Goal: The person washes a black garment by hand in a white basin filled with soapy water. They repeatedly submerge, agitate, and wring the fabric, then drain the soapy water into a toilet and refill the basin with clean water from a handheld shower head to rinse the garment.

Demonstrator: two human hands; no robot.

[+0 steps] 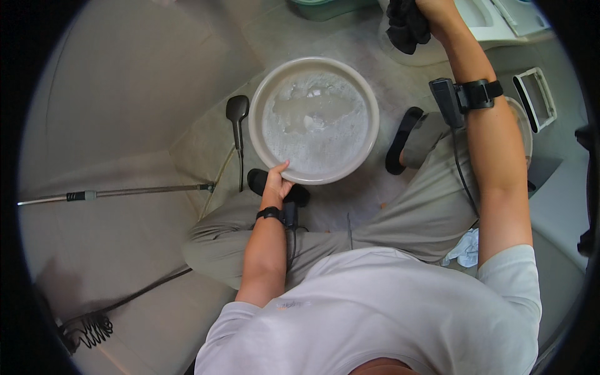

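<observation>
A round pale basin [370, 147] of cloudy water with white suds stands on the floor in front of me, between my feet. My left hand [278, 182] grips its near-left rim, thumb over the edge and the other fingers curled at its outer side. At the far right, my right arm is stretched out. My right hand [435, 11], partly cut off by the top edge, is closed on a bunched black cloth [406, 28], which hangs from it away from the basin. Whether the cloth is one piece or several cannot be told.
Left of the basin, a dark shower head [237, 109] lies on the floor. A metal pole [144, 190] reaches in from the left. White plastic fixtures [484, 25] and a teal tub [328, 7] stand at the back. A white cloth [465, 248] lies beside my right leg.
</observation>
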